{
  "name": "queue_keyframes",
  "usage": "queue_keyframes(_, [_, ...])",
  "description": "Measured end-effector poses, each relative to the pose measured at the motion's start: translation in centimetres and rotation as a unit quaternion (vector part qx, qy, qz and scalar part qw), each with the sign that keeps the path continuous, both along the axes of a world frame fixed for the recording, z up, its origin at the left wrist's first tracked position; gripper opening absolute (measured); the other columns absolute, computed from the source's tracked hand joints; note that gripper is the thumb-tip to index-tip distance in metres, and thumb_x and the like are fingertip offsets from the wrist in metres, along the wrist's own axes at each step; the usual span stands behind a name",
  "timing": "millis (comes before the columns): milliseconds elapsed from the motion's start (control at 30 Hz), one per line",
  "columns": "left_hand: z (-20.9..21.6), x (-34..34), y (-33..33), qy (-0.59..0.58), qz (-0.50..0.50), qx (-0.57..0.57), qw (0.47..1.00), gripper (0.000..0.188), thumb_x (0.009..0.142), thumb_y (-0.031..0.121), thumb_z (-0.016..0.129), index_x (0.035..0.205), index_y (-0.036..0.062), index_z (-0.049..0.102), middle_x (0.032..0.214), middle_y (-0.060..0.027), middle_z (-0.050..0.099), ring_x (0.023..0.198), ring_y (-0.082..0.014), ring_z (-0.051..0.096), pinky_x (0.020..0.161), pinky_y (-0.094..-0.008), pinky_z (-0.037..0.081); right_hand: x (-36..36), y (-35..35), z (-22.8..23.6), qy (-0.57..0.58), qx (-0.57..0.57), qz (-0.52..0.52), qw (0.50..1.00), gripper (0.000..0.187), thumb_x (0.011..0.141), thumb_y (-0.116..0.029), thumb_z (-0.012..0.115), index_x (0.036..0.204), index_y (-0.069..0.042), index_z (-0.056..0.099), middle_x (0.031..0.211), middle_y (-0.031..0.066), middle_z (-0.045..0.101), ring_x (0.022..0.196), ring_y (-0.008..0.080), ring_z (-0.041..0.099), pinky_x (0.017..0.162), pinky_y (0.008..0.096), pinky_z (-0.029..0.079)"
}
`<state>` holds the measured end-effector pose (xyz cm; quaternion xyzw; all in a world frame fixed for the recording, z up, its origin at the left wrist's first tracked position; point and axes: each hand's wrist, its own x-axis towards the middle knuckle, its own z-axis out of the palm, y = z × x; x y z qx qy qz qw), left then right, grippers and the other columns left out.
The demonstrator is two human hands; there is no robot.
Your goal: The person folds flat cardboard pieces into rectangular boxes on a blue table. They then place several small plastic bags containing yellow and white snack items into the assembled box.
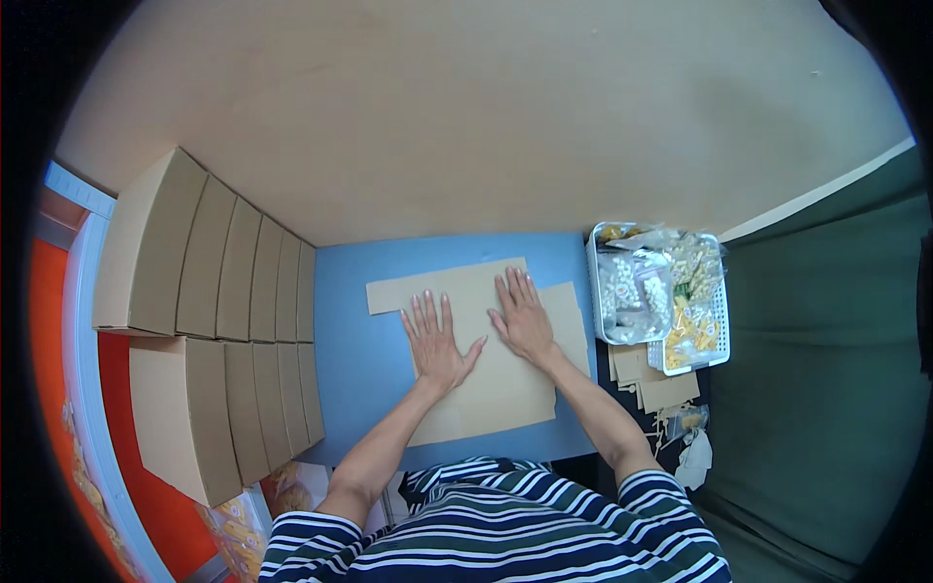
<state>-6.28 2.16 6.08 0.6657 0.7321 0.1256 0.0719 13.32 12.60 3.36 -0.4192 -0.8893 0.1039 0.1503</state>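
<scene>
A flat piece of brown cardboard with stepped, cut-out edges lies on the blue tabletop. My left hand rests palm down on its left part, fingers spread and pointing away from me. Farther right, my right hand is also laid flat on the sheet, its fingers stretched toward the far edge and its thumb out to the left. Neither hand grips anything. The two hands are apart, with bare cardboard between them.
Several closed cardboard boxes stand in two rows along the left. At the right are white plastic baskets holding bags of small white and yellow pieces. Cardboard scraps lie below them. A dark green curtain hangs at far right; a beige wall rises behind.
</scene>
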Motion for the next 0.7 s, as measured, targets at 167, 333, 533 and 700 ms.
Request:
queue_keyframes(167, [-0.1, -0.1, 0.2, 0.001, -0.017, -0.018, 1.000, 0.109, 0.093, 0.069, 0.062, 0.170, 0.0010, 0.025, 0.175, -0.0344, 0.013, 0.164, -0.0518, 0.004, 0.128, -0.0706, -0.006, -0.2, 0.0, 0.9, 0.008, -0.028, -0.008, 1.000, 0.077, 0.108, -0.044, 0.054, 0.165, 0.004, 0.035, 0.171, 0.0327, 0.028, 0.161, 0.0453, 0.025, 0.134, 0.0549, 0.016])
queue_keyframes(333, [-0.1, -0.2, 0.5, 0.009, -0.027, -0.024, 0.999, 0.103, 0.094, 0.066, 0.060, 0.171, 0.0067, 0.027, 0.175, -0.0344, 0.013, 0.163, -0.0530, 0.003, 0.127, -0.0717, -0.007, -3.1, -3.1, 1.1, -0.041, -0.027, -0.076, 0.996, 0.072, 0.110, -0.043, 0.051, 0.168, -0.003, 0.033, 0.174, 0.0330, 0.020, 0.164, 0.0461, 0.016, 0.133, 0.0605, 0.010])
queue_keyframes(533, [-0.9, -0.1, 1.0, 0.019, -0.023, 0.000, 1.000, 0.107, 0.091, 0.067, 0.063, 0.171, 0.0070, 0.027, 0.175, -0.0352, 0.013, 0.164, -0.0530, 0.000, 0.126, -0.0735, -0.010, -2.4, -2.0, 0.8, -0.020, -0.007, -0.050, 0.999, 0.070, 0.109, -0.043, 0.053, 0.167, -0.007, 0.037, 0.172, 0.0339, 0.023, 0.162, 0.0466, 0.020, 0.133, 0.0603, 0.012])
queue_keyframes(700, [-1.0, -0.5, 0.7, 0.045, -0.023, -0.010, 0.999, 0.109, 0.094, 0.074, 0.056, 0.173, 0.0081, 0.019, 0.175, -0.0344, 0.012, 0.163, -0.0531, 0.004, 0.126, -0.0726, -0.009, 0.9, -4.0, 1.0, 0.023, -0.019, -0.012, 0.999, 0.065, 0.109, -0.040, 0.053, 0.164, -0.006, 0.042, 0.170, 0.0318, 0.030, 0.161, 0.0452, 0.024, 0.134, 0.0545, 0.016])
